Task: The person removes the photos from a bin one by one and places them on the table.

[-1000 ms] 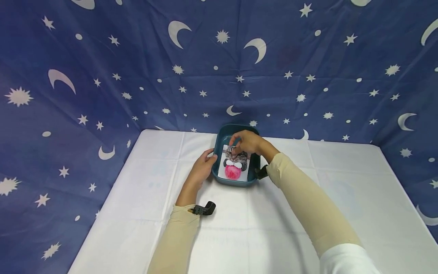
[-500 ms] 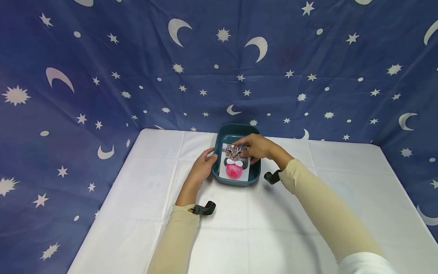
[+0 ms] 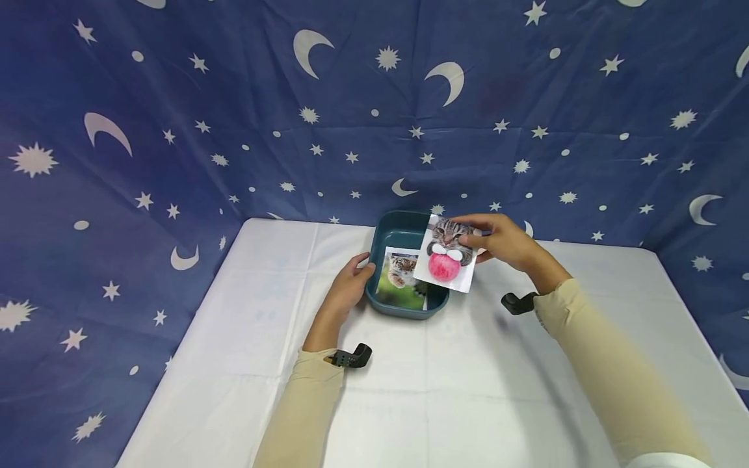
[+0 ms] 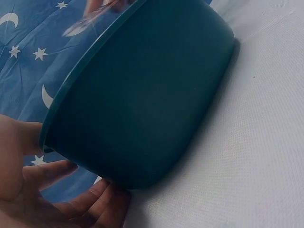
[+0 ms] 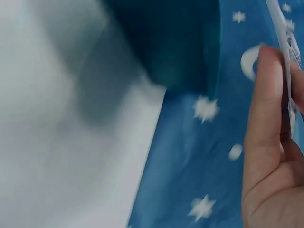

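Observation:
A dark teal plastic bin (image 3: 404,312) stands on the white cloth, close to the backdrop. My left hand (image 3: 346,289) grips its left side; in the left wrist view the thumb hooks over the rim (image 4: 71,78) and the fingers lie against the outer wall. Between thumb and fingers, my right hand (image 3: 508,243) pinches a picture card (image 3: 440,268) of a kitten with a pink pom-pom, held up over the bin's right side. Inside the bin lies another picture card (image 3: 399,283) showing a tiger cub on green; the kitten card covers part of it. The right wrist view shows the held card (image 5: 286,52) edge-on.
A white cloth (image 3: 386,416) covers the table. Behind it hangs a blue backdrop (image 3: 363,84) with white moons and stars, close to the bin's far end.
The kitten card has been lifted out of the bin by my right hand and moved up and right, uncovering the tiger cub card. My left hand stays on the bin.

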Available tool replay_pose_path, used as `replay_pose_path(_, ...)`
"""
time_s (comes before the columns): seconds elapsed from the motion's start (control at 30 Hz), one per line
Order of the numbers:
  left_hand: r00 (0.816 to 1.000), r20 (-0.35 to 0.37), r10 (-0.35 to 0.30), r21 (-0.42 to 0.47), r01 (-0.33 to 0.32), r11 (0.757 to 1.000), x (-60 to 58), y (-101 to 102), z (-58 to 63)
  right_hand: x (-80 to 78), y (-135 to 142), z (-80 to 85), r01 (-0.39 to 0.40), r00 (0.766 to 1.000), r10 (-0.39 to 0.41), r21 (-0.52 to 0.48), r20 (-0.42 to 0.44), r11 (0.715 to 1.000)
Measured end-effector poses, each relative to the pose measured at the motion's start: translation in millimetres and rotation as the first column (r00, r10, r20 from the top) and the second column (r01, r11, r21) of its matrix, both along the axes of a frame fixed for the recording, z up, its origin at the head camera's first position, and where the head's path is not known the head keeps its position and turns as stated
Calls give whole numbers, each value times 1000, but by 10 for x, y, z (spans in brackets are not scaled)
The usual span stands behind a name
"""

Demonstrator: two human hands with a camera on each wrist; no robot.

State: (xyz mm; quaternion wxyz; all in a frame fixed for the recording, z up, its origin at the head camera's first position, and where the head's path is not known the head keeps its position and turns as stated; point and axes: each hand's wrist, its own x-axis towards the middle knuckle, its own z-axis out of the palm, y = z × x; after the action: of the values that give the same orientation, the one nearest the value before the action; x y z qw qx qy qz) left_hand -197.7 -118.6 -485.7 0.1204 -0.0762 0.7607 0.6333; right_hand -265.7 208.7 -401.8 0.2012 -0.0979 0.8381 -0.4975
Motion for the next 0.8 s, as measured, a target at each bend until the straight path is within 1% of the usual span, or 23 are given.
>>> replay_pose_path(0.13,1000,-4,4,-5,-4,1000,-6,19,2,-38,328,-87,86,996,-86,5,2,996)
replay_pose_path(0.23,1000,-2,-3,-5,3,1000,-14,33,1,-78,547,-175,161,987,-161,-3,-13,987)
replay_pose_path(0.37,1000,8,-13,-5,13,1000,-20,47,2,-128,737,-311,251,966,-251,4,-56,968)
replay_pose_path(0.43,1000,7,-15,-5,15,1000,-20,51,6,-158,782,-393,278,958,-276,24,-75,960)
replay_pose_path(0.53,1000,-1,-18,-12,18,1000,-19,48,2,-213,788,-523,277,959,-271,77,-78,958)
replay_pose_path(0.63,1000,-5,-19,-14,19,1000,-11,37,-12,-265,740,-637,235,972,-229,133,-60,963)
replay_pose_path(0.7,1000,0,-14,-8,14,1000,-3,28,-20,-297,697,-694,209,978,-202,175,-55,962)
replay_pose_path(0.8,1000,9,-11,5,11,1000,4,23,-28,-333,635,-737,190,981,-179,235,-68,953)
